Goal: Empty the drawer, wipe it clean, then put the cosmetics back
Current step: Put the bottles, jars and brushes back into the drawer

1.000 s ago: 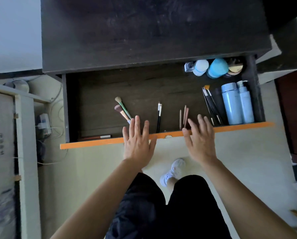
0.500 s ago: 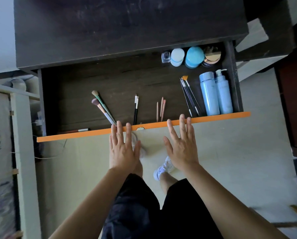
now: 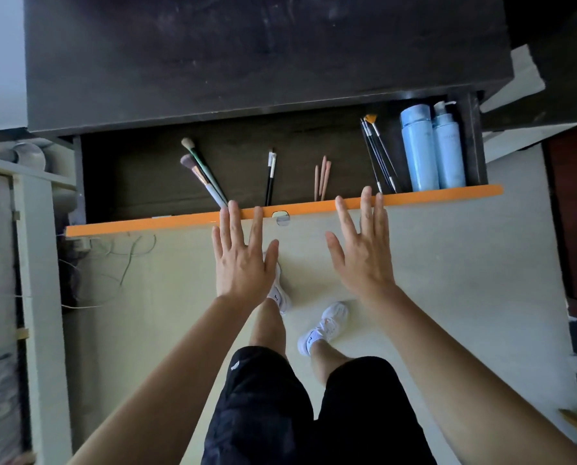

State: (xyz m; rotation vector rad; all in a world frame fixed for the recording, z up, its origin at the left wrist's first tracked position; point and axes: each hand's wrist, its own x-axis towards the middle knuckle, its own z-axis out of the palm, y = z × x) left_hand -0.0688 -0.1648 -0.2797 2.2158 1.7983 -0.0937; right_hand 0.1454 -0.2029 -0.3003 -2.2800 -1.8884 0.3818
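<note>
Pushed further in, drawer [image 3: 280, 211] edge meets both hands' fingers [image 3: 235, 216]

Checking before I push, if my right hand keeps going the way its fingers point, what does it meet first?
The right hand meets the drawer's orange front edge first; its fingertips already overlap it, though contact is unclear.
</note>
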